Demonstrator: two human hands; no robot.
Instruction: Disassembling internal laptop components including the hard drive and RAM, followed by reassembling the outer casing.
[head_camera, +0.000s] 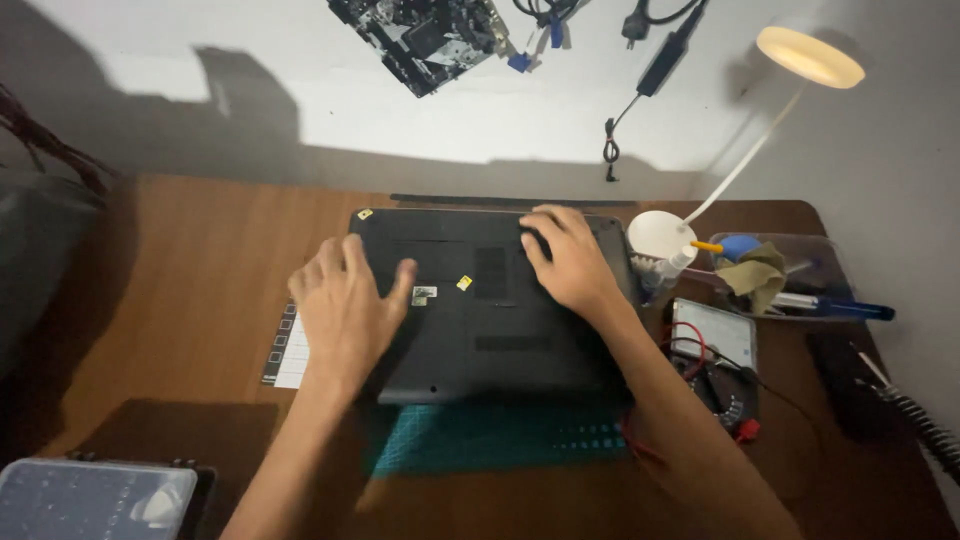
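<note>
Beside the multimeter (722, 372) (wires trailing), both hands' grip lies open, flat on the upturned laptop (490, 310).

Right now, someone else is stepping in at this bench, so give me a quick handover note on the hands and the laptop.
Left hand: open, fingers spread, flat on the laptop at its left edge.
Right hand: open, pressing the far right corner.
Laptop: black, underside up, on the teal mat on the wooden desk.
Multimeter with leads lies to the right; clear parts box near left.
Done: laptop flipped. Bottom cover not yet off; no tool in hand.
</note>
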